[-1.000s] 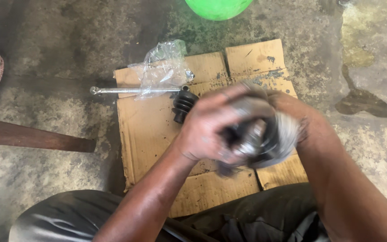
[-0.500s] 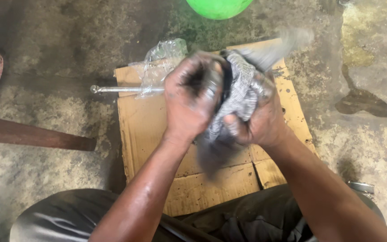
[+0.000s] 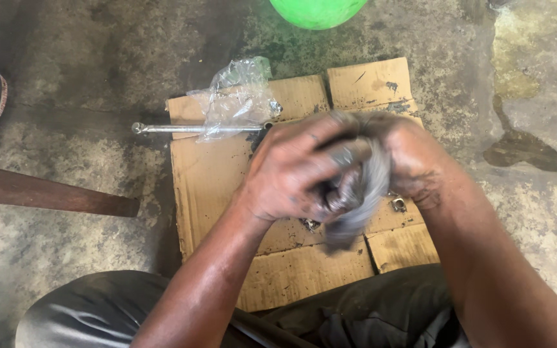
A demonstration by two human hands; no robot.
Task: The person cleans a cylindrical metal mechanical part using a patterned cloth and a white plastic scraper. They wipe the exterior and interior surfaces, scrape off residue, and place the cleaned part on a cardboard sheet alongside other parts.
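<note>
My left hand (image 3: 298, 171) and my right hand (image 3: 414, 158) are pressed together over a flattened brown cardboard sheet (image 3: 211, 187). Both grip a grey rag (image 3: 356, 200) wrapped around a dark part that is mostly hidden between my greasy fingers. The rag hangs down below my hands and is blurred by motion. A long metal rod (image 3: 185, 129) lies across the cardboard's far left side, its right end hidden behind my left hand. A small metal piece (image 3: 398, 204) rests on the cardboard just under my right wrist.
A crumpled clear plastic bag (image 3: 236, 96) lies over the rod. A green round object (image 3: 317, 11) sits at the top edge. A rusty brown bar (image 3: 46, 195) lies at the left on the stained concrete floor (image 3: 78, 71). My dark trousers (image 3: 98, 316) fill the bottom.
My hands dropped from the cardboard's far edge back toward its middle. The rag, spread out and flung up half a second ago, is now bunched between both hands.
</note>
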